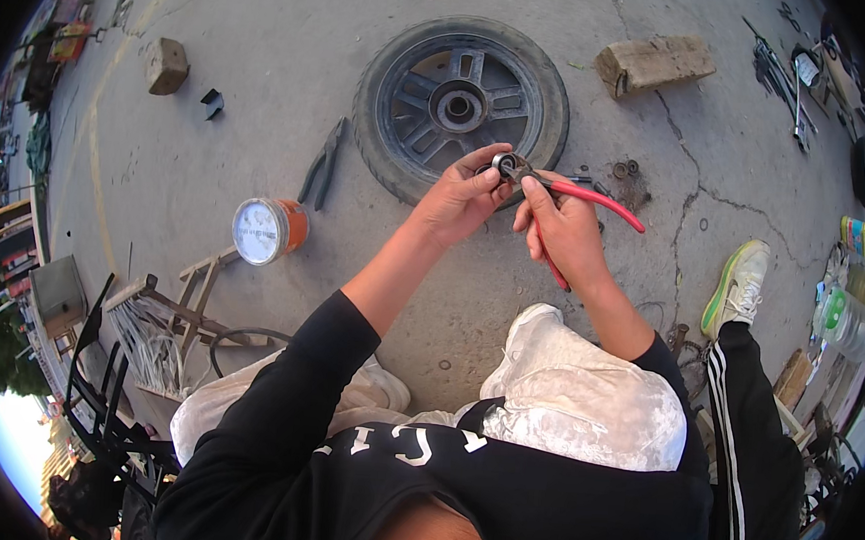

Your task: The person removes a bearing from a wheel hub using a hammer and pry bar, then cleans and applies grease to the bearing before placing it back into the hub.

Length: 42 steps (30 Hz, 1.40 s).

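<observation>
Between the thumb and fingers of my left hand (454, 206) is a small metal ring-shaped part (504, 163), which looks like a bearing. Closed round red-handled pliers (606, 203), my right hand (570, 238) brings their jaws against that ring. Both hands are in front of me, above the near edge of a wheel (461, 109) that lies flat on the ground with its black tyre on. Right of the tyre, a few small round metal parts (627, 169) sit on a dark stain. My fingers partly hide the ring and the jaw tips.
Left of the wheel lie dark long-handled pliers (323, 167) and an orange bucket with a white lid (260, 230). Wooden blocks (657, 65) rest farther off. Hand tools (791, 89) are scattered at far right. Another person's shoe (738, 286) stands at right, near bottles (847, 321).
</observation>
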Available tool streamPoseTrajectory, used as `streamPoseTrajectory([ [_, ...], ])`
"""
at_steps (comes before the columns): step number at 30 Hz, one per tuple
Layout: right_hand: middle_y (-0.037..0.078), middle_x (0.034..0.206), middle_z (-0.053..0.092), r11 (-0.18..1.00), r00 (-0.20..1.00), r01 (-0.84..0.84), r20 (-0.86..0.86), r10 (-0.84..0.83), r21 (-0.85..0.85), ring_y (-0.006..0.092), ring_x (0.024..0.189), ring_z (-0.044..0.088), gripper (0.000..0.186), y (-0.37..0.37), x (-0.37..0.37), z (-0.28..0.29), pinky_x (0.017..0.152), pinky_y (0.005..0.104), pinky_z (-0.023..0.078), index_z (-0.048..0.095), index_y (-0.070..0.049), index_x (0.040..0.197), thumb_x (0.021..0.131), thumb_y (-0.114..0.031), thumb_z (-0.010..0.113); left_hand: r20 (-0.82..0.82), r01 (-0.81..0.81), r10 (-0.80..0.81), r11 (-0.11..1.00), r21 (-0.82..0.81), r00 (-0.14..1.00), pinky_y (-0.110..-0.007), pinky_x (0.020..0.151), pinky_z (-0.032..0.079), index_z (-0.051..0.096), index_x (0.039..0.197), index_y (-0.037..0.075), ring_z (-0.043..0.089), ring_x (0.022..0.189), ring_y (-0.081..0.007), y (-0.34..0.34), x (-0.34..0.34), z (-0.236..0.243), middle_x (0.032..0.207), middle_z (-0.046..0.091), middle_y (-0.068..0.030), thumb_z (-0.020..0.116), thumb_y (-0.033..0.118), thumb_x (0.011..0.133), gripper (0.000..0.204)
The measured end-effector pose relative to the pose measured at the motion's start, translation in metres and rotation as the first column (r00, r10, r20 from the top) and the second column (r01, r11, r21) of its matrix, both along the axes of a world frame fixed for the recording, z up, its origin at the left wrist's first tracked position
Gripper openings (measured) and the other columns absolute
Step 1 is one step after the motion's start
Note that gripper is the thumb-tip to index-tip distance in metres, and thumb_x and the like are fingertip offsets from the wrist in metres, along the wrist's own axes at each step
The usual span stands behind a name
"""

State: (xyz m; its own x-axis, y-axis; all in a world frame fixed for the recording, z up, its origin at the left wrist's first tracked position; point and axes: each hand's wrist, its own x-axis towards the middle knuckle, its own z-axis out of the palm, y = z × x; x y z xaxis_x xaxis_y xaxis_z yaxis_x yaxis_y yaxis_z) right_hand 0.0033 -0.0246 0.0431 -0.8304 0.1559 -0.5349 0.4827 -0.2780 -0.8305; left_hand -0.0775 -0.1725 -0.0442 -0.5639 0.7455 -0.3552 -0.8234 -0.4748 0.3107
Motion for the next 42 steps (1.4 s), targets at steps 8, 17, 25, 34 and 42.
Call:
streamPoseTrajectory([
  [8, 0.003, 0.066, 0.06, 0.999, 1.0, -0.006, -0.015, 0.007, 0.046, 0.0046, 0.039, 0.048, 0.032, -0.002, 0.0, 0.002, 0.034, 0.0196, 0.034, 0.056, 0.0, 0.115, 0.102, -0.028, 0.052, -0.033, 0.005, -0.005, 1.0, 0.002, 0.999, -0.03, 0.09, 0.05, 0.059, 0.125, 0.003, 0.061, 0.099, -0.0157, -0.001, -0.002, -0.001, 0.11, 0.066, -0.0078, 0.075, 0.009, 0.084, 0.044],
  [17, 0.003, 0.066, 0.06, 0.999, 1.0, 0.003, -0.013, -0.002, 0.046, 0.0047, 0.039, 0.048, 0.032, -0.003, -0.001, 0.003, 0.034, 0.0195, 0.034, 0.056, 0.001, 0.117, 0.101, -0.027, 0.053, -0.044, 0.013, -0.013, 1.0, -0.004, 0.999, -0.03, 0.091, 0.05, 0.06, 0.124, 0.002, 0.061, 0.1, -0.016, -0.001, -0.004, 0.0, 0.11, 0.066, -0.0083, 0.075, 0.009, 0.084, 0.044],
  [25, 0.003, 0.066, 0.06, 0.999, 1.0, 0.002, -0.017, -0.002, 0.048, 0.0046, 0.039, 0.048, 0.03, -0.003, 0.0, 0.0, 0.034, 0.0197, 0.034, 0.057, 0.0, 0.116, 0.102, -0.025, 0.052, -0.06, 0.032, -0.032, 0.999, -0.008, 0.998, -0.036, 0.098, 0.048, 0.062, 0.125, 0.005, 0.06, 0.111, -0.0211, -0.004, -0.006, -0.01, 0.119, 0.065, -0.0116, 0.074, 0.007, 0.084, 0.043],
  [34, 0.004, 0.065, 0.059, 0.998, 1.0, 0.0, -0.002, 0.0, 0.065, 0.005, 0.038, 0.047, 0.028, -0.002, -0.001, 0.001, 0.034, 0.0204, 0.033, 0.058, 0.0, 0.114, 0.101, -0.024, 0.052, -0.106, 0.02, -0.03, 0.995, -0.101, 0.994, -0.035, 0.097, 0.049, 0.061, 0.122, 0.002, 0.062, 0.108, -0.0208, -0.004, -0.008, -0.006, 0.117, 0.065, -0.0127, 0.077, 0.006, 0.081, 0.044],
  [42, 0.003, 0.065, 0.059, 0.998, 1.0, 0.006, 0.014, -0.007, 0.069, 0.0053, 0.038, 0.047, 0.028, -0.002, -0.001, -0.002, 0.034, 0.021, 0.034, 0.058, 0.001, 0.116, 0.101, -0.023, 0.052, -0.334, -0.039, -0.083, 0.939, -0.343, 0.939, -0.03, 0.093, 0.047, 0.061, 0.122, -0.002, 0.06, 0.104, -0.0161, -0.003, -0.01, 0.008, 0.114, 0.064, -0.0084, 0.079, 0.006, 0.079, 0.048],
])
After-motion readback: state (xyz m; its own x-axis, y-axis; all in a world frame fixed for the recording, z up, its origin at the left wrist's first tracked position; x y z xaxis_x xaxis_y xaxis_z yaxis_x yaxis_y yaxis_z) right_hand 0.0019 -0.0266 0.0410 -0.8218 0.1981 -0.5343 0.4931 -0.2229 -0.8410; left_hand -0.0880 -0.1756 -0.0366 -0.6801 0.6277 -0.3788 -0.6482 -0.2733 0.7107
